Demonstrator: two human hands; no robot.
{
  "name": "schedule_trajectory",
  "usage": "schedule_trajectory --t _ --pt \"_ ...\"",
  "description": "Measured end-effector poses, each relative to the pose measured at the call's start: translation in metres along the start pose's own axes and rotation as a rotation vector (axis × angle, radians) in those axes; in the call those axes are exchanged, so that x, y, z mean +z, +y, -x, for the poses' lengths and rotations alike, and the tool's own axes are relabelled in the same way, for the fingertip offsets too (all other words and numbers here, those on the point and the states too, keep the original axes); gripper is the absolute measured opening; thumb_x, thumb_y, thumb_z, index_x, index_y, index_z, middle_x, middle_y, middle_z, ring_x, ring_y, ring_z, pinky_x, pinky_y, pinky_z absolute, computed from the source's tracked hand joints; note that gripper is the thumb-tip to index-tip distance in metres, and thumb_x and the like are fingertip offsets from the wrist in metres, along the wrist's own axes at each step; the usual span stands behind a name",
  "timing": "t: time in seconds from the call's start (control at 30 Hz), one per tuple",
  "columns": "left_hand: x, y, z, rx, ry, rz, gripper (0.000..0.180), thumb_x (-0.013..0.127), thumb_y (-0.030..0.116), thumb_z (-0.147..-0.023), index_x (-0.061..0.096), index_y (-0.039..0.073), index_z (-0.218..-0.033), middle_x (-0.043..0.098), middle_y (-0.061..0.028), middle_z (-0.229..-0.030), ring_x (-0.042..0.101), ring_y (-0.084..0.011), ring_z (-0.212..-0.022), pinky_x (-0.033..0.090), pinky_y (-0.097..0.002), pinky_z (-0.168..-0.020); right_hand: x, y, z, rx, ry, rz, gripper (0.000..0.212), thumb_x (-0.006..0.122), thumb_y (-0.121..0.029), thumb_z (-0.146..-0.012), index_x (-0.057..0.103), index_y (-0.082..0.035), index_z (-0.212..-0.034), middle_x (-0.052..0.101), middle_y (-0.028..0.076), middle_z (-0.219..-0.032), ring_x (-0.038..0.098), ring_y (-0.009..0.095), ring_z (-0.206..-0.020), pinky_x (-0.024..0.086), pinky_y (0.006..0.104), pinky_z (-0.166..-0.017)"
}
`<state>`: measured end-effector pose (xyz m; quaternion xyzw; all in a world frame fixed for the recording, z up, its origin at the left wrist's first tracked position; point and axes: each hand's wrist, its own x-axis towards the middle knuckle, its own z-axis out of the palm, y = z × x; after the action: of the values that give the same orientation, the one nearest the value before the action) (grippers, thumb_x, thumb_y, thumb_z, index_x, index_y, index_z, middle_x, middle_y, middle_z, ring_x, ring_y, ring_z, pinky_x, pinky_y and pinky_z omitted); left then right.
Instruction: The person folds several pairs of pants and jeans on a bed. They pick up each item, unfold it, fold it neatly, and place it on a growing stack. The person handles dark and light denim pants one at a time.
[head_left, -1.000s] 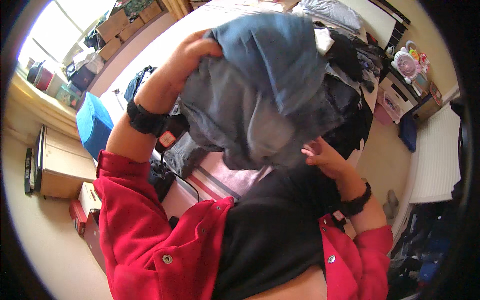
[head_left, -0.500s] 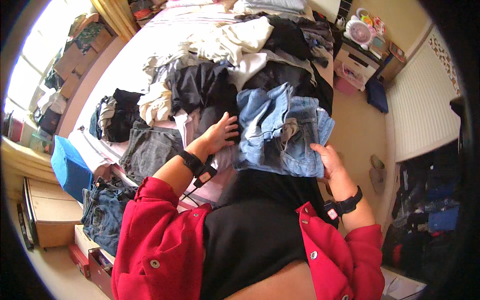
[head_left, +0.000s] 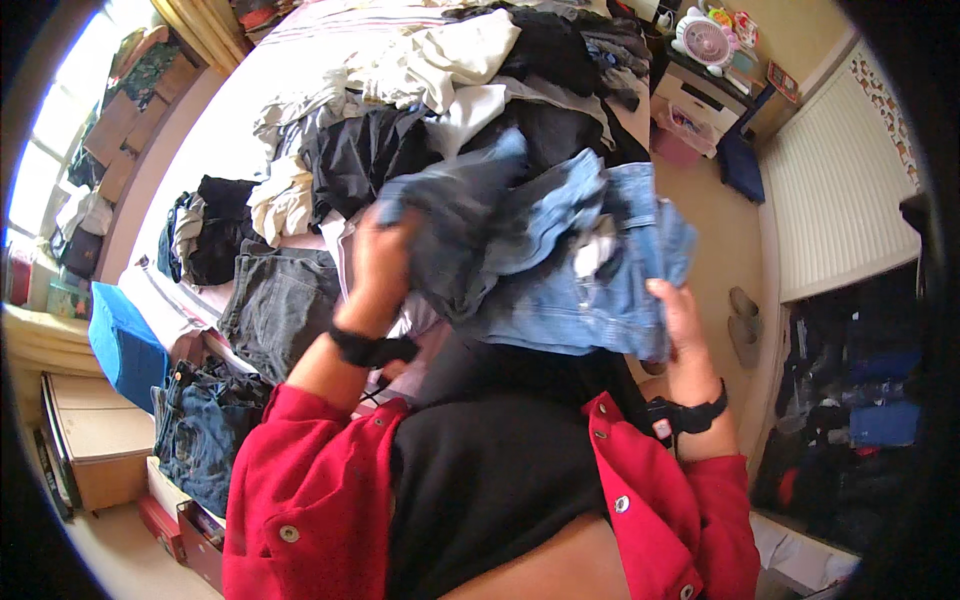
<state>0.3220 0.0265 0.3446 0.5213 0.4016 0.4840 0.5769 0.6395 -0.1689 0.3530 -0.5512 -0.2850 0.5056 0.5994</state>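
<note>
A pair of light blue jeans (head_left: 560, 305) is stretched between my hands over the near edge of the bed. My left hand (head_left: 380, 258), smeared by motion, grips the jeans' left part, which is lifted and opened out so that a darker side shows. At the right edge my right hand (head_left: 680, 318) has its thumb on top and its fingers hidden beneath the denim. Just left of my left hand lie dark grey jeans (head_left: 280, 305), folded flat on the bed.
Heaped garments cover the bed, among them a cream garment (head_left: 450, 60) and a black one (head_left: 365, 155). Dark blue jeans (head_left: 210, 430) lie beside a blue fabric box (head_left: 125, 340) at left. A drawer cabinet (head_left: 700, 100) and slippers (head_left: 743, 325) are at right.
My left hand, earlier spread beside the jeans, has taken hold of their left part and pulled it out leftward and up. My right hand has kept its hold, shifting slightly right.
</note>
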Motion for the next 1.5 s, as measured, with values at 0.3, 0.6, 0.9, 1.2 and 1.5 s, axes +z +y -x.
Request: schedule_trajectory --t 0.3,0.6,0.9,1.2,1.5 --pt "-0.081 -0.082 0.074 -0.408 0.297 -0.230 0.054 0.056 0.001 -0.076 0.035 0.005 -0.126 0.047 -0.0130 -0.115 0.048 -0.0239 -0.104 0.043 -0.0358 -0.087 -0.056 0.028 0.033 0.058 0.178 0.034 0.051 0.058 -0.021 -0.079 0.047 0.003 -0.122 0.057 0.011 -0.111 0.058 0.020 -0.097 0.047 0.0329 -0.088" --pt "0.075 -0.013 0.046 0.720 -0.545 -1.013 0.070 0.071 0.034 -0.070 0.044 0.007 -0.127 0.043 -0.0146 -0.130 0.043 -0.0323 -0.119 0.033 -0.0466 -0.099 -0.039 0.012 0.040 0.024 0.028 -0.065 0.054 0.059 -0.019 -0.082 0.041 0.002 -0.128 0.053 0.011 -0.119 0.055 0.022 -0.105 0.044 0.0358 -0.093" --pt "0.032 0.002 -0.054 0.403 -0.227 -0.562 0.020 0.048 0.019 -0.091 0.060 0.003 -0.088 0.058 -0.0114 -0.080 0.055 -0.0217 -0.073 0.045 -0.0318 -0.070 -0.037 -0.037 0.052 -0.101 0.119 -0.003 0.051 0.061 -0.020 -0.078 0.048 0.005 -0.121 0.058 0.011 -0.110 0.059 0.022 -0.096 0.046 0.0336 -0.088" --pt "-0.240 -0.070 -0.048 -0.100 0.169 0.453 0.046 0.039 0.038 -0.095 0.047 0.006 -0.126 0.049 -0.0135 -0.130 0.048 -0.0313 -0.117 0.038 -0.0466 -0.099 -0.128 -0.027 0.071 -0.128 0.334 -0.023 0.059 0.061 -0.021 -0.076 0.043 0.002 -0.127 0.055 0.012 -0.116 0.057 0.024 -0.100 0.046 0.0347 -0.089" --pt "-0.285 -0.142 -0.029 -0.150 0.617 0.718 0.076 0.063 0.055 -0.076 0.039 0.006 -0.128 0.050 -0.0117 -0.128 0.047 -0.0298 -0.119 0.031 -0.0451 -0.104 -0.198 0.012 0.056 0.122 0.276 -0.072 0.055 0.062 -0.022 -0.077 0.046 0.004 -0.123 0.057 0.013 -0.112 0.059 0.025 -0.096 0.048 0.0360 -0.085"
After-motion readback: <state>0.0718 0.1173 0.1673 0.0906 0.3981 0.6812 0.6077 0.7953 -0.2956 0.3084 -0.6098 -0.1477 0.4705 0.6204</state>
